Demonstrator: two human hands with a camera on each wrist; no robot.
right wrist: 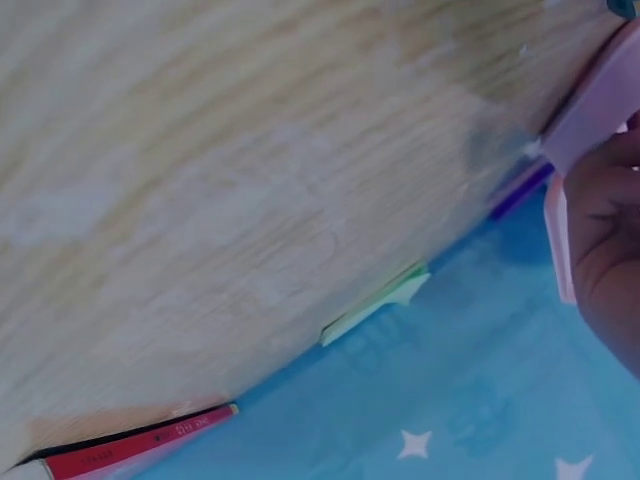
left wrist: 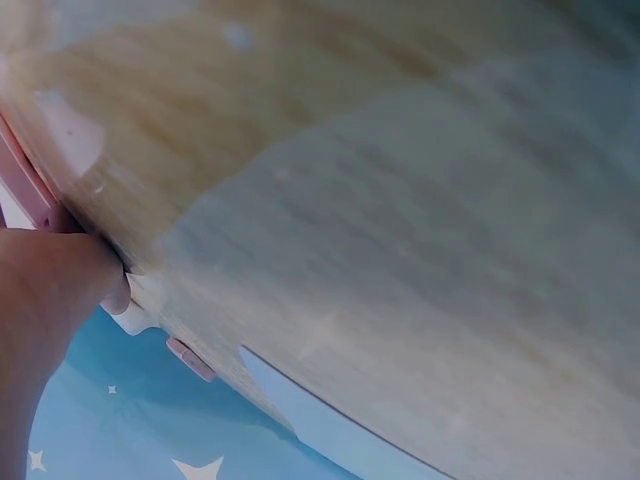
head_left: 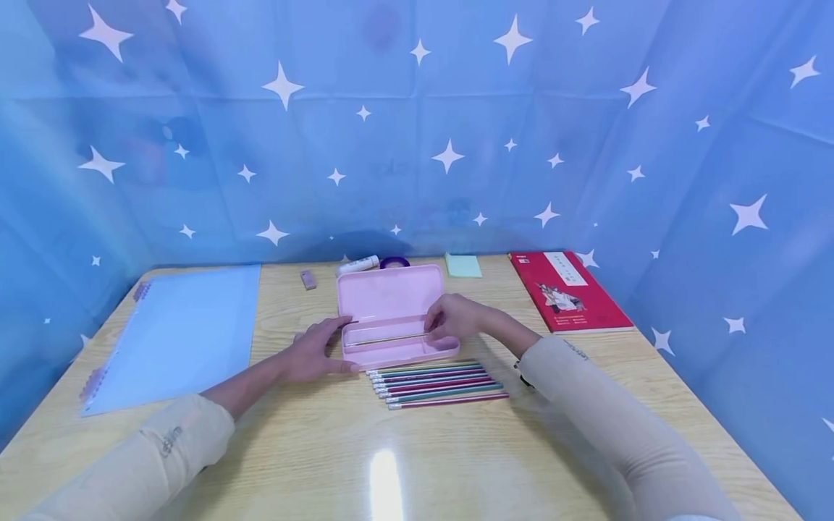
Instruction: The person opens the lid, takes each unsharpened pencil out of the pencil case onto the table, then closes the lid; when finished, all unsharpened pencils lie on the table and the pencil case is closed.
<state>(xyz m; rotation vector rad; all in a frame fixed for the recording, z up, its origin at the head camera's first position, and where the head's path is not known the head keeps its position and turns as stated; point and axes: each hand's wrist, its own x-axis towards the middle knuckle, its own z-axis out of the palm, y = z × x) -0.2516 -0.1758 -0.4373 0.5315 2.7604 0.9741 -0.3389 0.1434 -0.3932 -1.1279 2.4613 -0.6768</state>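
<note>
A pink pencil case [head_left: 389,298] lies open at the middle of the wooden table [head_left: 417,449], lid tipped back. One pencil [head_left: 384,339] lies lengthwise in its tray. My right hand [head_left: 448,320] is at the tray's right end, fingers curled, pinching that pencil's end. My left hand [head_left: 318,352] holds the case's left end between thumb and forefinger. Several coloured pencils [head_left: 436,382] lie in a row just in front of the case. The left wrist view shows my left hand [left wrist: 50,290] against the case edge [left wrist: 25,185]. The right wrist view shows my right hand [right wrist: 610,230] by the case [right wrist: 590,110].
A blue spiral folder [head_left: 176,333] covers the table's left side. Along the back edge lie a pink eraser [head_left: 308,279], a glue stick [head_left: 358,265], a purple tape roll [head_left: 394,262] and green sticky notes [head_left: 463,265]. A red book [head_left: 568,291] is at the back right.
</note>
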